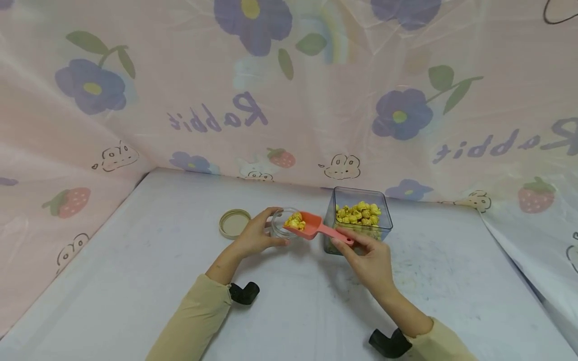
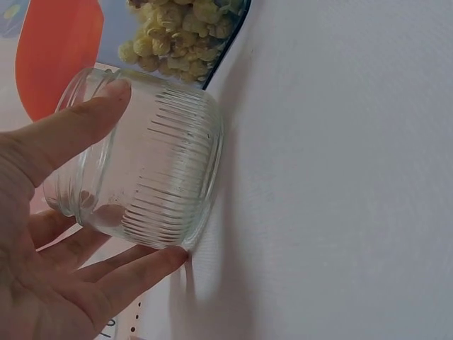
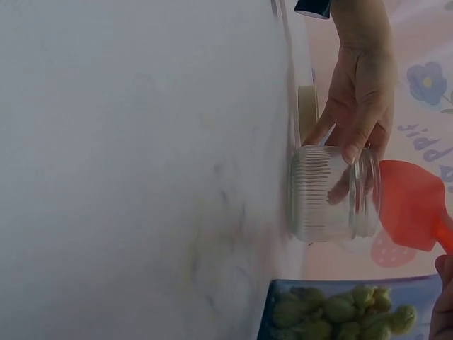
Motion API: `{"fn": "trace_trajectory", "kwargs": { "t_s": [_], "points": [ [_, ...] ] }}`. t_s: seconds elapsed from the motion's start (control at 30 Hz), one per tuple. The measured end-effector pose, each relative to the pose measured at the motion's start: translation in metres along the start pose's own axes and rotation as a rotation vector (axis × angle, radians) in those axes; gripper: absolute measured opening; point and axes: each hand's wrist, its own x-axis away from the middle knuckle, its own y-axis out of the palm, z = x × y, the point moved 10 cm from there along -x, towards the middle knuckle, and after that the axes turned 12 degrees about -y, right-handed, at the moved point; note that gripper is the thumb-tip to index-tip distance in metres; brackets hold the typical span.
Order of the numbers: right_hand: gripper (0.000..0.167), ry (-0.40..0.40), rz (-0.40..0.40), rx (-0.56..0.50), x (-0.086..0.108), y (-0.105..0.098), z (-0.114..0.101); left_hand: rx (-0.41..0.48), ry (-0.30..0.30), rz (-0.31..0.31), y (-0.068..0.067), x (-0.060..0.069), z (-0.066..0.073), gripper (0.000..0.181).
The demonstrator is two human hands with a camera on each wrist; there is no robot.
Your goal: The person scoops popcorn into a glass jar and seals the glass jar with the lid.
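Note:
A clear ribbed glass jar (image 2: 163,163) stands on the table, and nothing shows inside it. My left hand (image 1: 260,233) grips the jar around its upper side, thumb on one side and fingers on the other. My right hand (image 1: 368,255) pinches the handle of a coral-red scoop (image 1: 311,226). Yellow popcorn (image 1: 295,221) sits in the scoop, whose front edge is over the jar's mouth. Beside my right hand is a clear square container (image 1: 386,220) with popcorn in it; in the right wrist view only part of that container shows.
A round lid (image 1: 235,223) with a gold rim lies left of the jar. The white table (image 1: 298,311) meets a pink patterned curtain (image 1: 298,115) at the back and left. Black curved pieces (image 1: 245,293) show at both wrists.

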Motion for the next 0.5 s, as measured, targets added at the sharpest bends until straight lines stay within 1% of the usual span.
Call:
{"fn": "trace_trajectory", "kwargs": {
  "t_s": [0.03, 0.1, 0.3, 0.4, 0.5],
  "points": [
    [0.026, -0.020, -0.006, 0.004, -0.002, 0.000, -0.005, 0.004, 0.000, -0.002, 0.000, 0.000, 0.000, 0.081],
    [0.026, -0.041, -0.016, 0.013, -0.004, 0.000, -0.007, 0.011, 0.001, -0.005, 0.000, 0.000, 0.000, 0.081],
    [0.025, -0.069, -0.053, 0.034, -0.007, 0.002, 0.008, 0.019, -0.002, -0.005, 0.000, 0.000, -0.001, 0.081],
    [0.025, -0.096, -0.072, 0.058, -0.010, 0.002, 0.007, 0.016, -0.009, -0.005, 0.000, 0.000, -0.001, 0.081],
    [0.025, -0.106, -0.091, 0.108, -0.013, 0.003, 0.005, 0.018, -0.023, -0.010, 0.000, 0.000, -0.002, 0.081]
  ]
}}
